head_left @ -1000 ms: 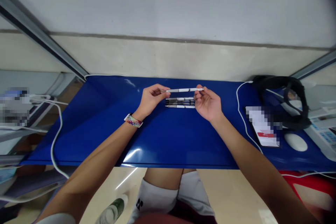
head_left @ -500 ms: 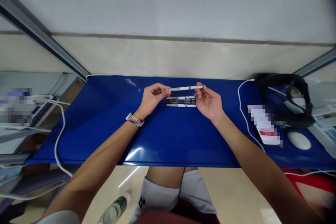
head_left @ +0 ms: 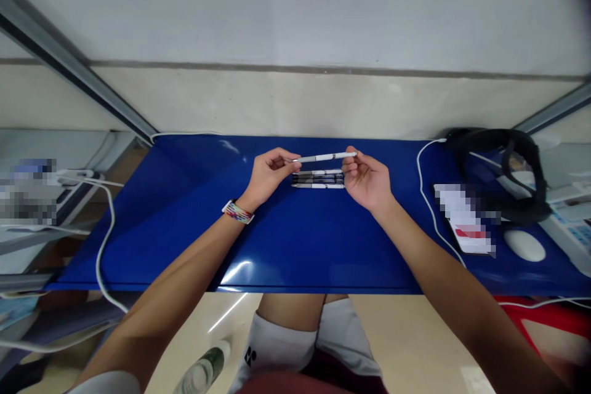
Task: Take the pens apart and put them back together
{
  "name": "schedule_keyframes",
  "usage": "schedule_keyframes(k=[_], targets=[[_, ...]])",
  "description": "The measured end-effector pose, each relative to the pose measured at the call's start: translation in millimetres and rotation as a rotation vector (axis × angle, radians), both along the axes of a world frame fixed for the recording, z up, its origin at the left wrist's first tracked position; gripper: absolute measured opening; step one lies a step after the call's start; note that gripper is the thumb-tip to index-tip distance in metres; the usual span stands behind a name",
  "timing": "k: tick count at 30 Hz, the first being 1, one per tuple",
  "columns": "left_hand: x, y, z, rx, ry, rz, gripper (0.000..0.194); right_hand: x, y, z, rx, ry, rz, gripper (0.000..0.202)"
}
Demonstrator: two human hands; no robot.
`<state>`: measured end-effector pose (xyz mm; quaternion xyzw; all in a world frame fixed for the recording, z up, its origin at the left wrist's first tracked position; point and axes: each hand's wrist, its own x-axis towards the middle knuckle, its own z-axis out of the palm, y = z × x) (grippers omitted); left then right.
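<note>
A white and grey pen [head_left: 325, 157] is held level above the table between my two hands. My left hand [head_left: 271, 173] pinches its grey tip end between thumb and fingers. At the other end, the fingertips of my right hand [head_left: 368, 178] close on the white end of the pen. Just below it, a row of several pens [head_left: 318, 179] lies side by side on the blue table [head_left: 295, 234]; some have white barrels, others look dark. My right fingers hang beside the right ends of that row and partly hide them.
On the right are a phone [head_left: 464, 218], a white computer mouse [head_left: 525, 245], a black headset strap [head_left: 526, 166] and a white cable [head_left: 427, 197]. Another white cable [head_left: 111, 221] hangs at the left edge. A bottle [head_left: 205, 369] stands on the floor below.
Hardly anything differs. The held pen has rolled slightly, its dark marking now facing a little differently; both hands keep their places.
</note>
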<state>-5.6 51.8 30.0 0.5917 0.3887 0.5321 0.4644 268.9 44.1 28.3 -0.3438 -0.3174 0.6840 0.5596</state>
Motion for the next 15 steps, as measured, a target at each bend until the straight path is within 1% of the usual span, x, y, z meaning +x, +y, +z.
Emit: schedule_keyframes(k=[3, 7, 11, 15], targets=[[0.3, -0.4, 1.1, -0.002, -0.002, -0.001, 0.026, -2.4, -0.7, 0.4, -0.03, 0.08, -0.018, 0.023], [0.8, -1.1, 1.9, -0.006, -0.001, 0.005, 0.028, -3.0, -1.7, 2.2, -0.035, 0.094, 0.003, 0.019], [0.9, -1.1, 1.8, -0.006, -0.006, 0.008, 0.029, -2.8, -3.0, 4.8, -0.044, 0.14, 0.019, 0.022], [1.0, -0.6, 1.3, -0.007, -0.004, 0.005, 0.026, -3.2, -3.9, 6.0, -0.074, 0.204, 0.045, 0.011]])
